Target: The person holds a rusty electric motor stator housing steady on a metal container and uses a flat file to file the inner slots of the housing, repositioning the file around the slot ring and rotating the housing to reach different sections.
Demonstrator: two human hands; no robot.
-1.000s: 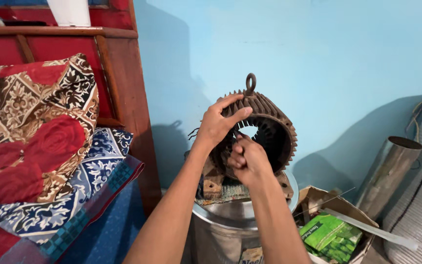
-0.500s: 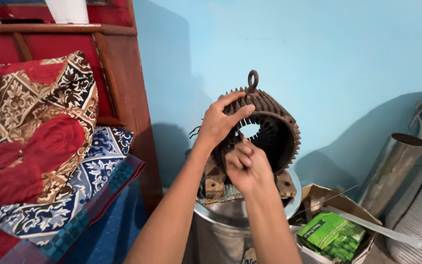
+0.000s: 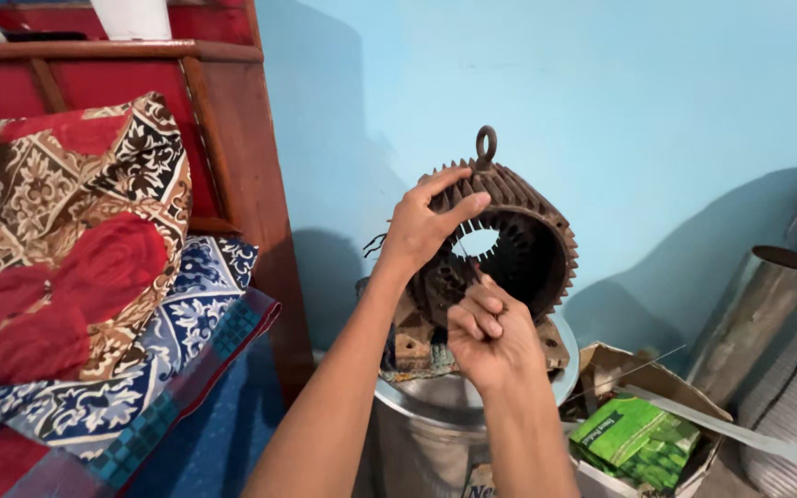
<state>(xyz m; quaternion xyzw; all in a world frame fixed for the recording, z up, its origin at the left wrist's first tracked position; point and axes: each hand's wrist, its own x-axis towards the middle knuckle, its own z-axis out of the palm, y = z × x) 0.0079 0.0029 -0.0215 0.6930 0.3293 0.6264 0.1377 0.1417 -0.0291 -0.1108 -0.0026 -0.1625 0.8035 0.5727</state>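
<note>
Two bare forearms, no sleeves, rings or watch; left hand (image 3: 422, 231), right hand (image 3: 489, 337)

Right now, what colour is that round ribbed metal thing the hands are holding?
Rusty dark brown: the ribbed motor housing, clearest in the head view.

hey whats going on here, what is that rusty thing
A person is working on a rusty finned motor housing that sits on top of a metal drum by a blue wall. The left hand steadies its front rim, while the right hand pinches something thin at the slotted opening; what exactly is too small to tell. A cardboard box with green packets stands beside it.
</note>
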